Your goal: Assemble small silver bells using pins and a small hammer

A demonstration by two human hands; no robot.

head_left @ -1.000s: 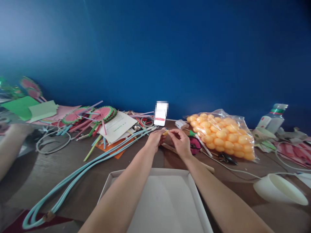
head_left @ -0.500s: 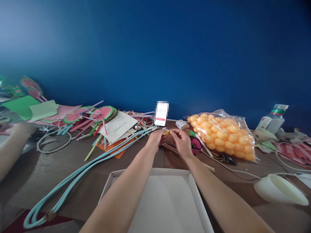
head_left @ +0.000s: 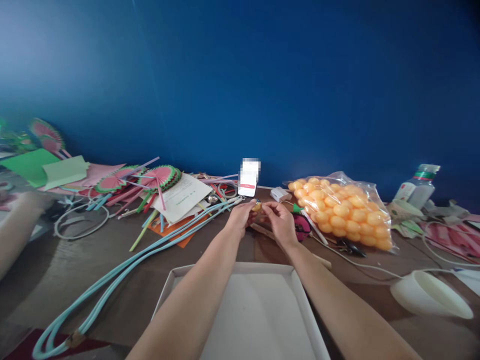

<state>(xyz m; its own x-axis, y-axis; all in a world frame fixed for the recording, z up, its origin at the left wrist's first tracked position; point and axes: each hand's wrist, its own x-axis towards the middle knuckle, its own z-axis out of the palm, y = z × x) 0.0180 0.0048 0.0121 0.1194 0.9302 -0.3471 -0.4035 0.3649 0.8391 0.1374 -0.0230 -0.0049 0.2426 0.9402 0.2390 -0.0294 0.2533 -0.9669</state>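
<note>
Both my hands meet over the table, in front of a propped phone [head_left: 248,180]. My left hand [head_left: 241,216] pinches a small yellow piece with a dark, shiny top [head_left: 257,205]; its exact kind is too small to make out. From the other side, the fingertips of my right hand [head_left: 279,218] close on the same piece at its edge. Below my forearms lies a shallow white box lid [head_left: 258,310], its inside facing up. A wooden stick [head_left: 262,229] and a magenta round item [head_left: 302,227] lie partly hidden behind my right hand.
To the right are a clear bag of orange balls [head_left: 345,212], a white bowl [head_left: 431,295] and a bottle [head_left: 418,187]. Pale blue cords [head_left: 135,265], papers [head_left: 183,197] and watermelon paper fans [head_left: 161,177] lie left. Another person's arm [head_left: 18,225] reaches in at far left.
The small yellow piece shows more fully between my fingers, seemingly turned a little. My hands stay almost in place. The whole view has shifted slightly.
</note>
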